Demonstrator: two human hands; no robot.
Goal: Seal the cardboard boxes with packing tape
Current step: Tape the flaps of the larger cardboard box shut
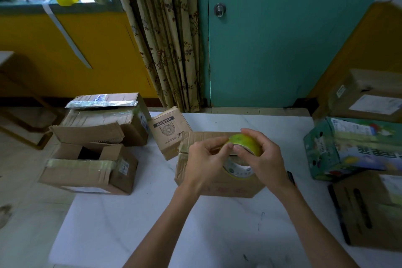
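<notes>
Tape roll (247, 144), yellow-green, is held up in both my hands, right over the brown box (217, 186) sitting mid-surface (152, 224). My right hand (266, 159) is curled round the roll from the right side. My left hand (205, 159) pinches at the roll's rim with thumb and fingertips; can't tell where the tape end is. Small printed box (166, 131) sits tilted at the far left corner. Colourful box (352, 150) is at the right edge. Two open boxes (87, 169) stand on the floor, left of the surface.

A white marble-look table (152, 224) is topped with a plain cardboard box (228, 187) dead centre, a small fan box (165, 135) at 11 o'clock and a green printed box (322, 150) at 3 o'clock.
</notes>
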